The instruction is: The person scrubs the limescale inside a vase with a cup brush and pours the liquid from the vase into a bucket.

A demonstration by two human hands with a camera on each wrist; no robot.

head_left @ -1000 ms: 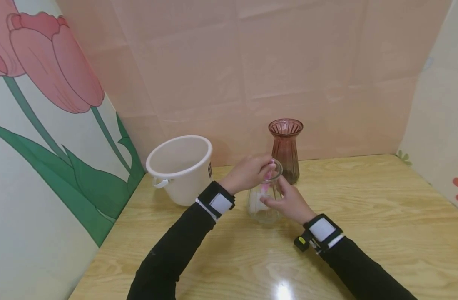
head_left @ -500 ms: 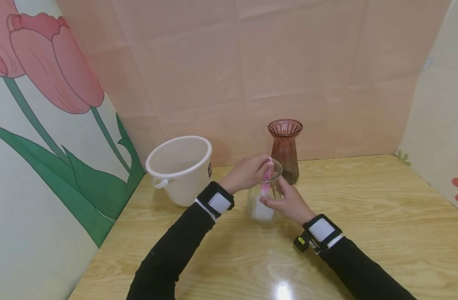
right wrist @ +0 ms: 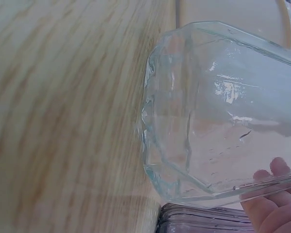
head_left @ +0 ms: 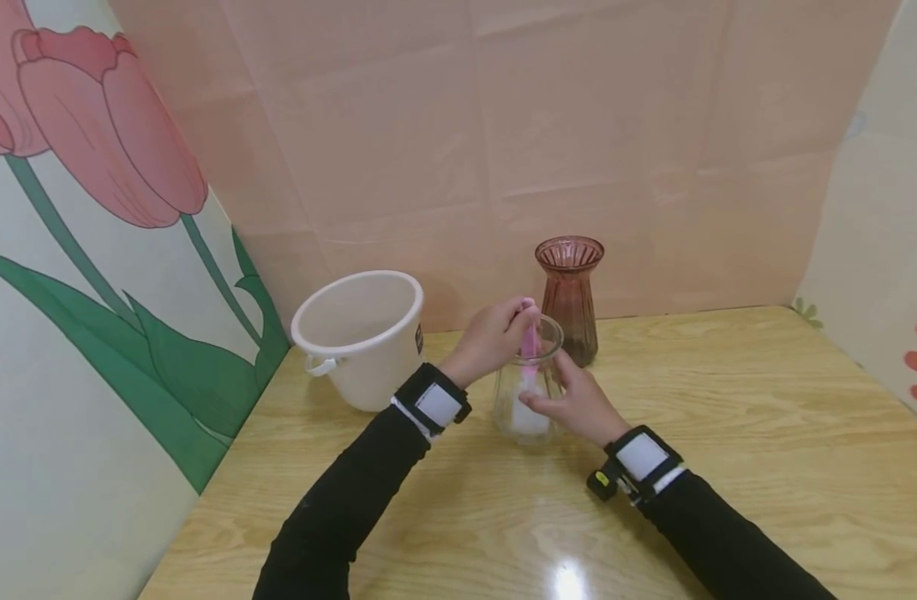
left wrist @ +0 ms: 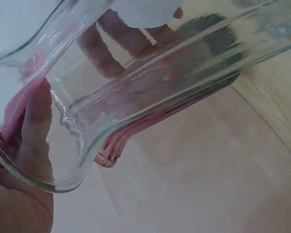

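Two hands at one clear vase (head_left: 524,392). Left hand (head_left: 490,340) gripping pink brush (head_left: 530,340) inside it. Right hand (head_left: 571,406) clasping its side.

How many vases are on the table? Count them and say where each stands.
2. A clear vase stands mid-table, held by the right hand, the left hand at its mouth. A pink vase stands just behind it, by the wall.

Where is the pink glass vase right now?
In the head view, the pink vase stands at the table's back edge, just behind the clear vase, right of the white bucket.
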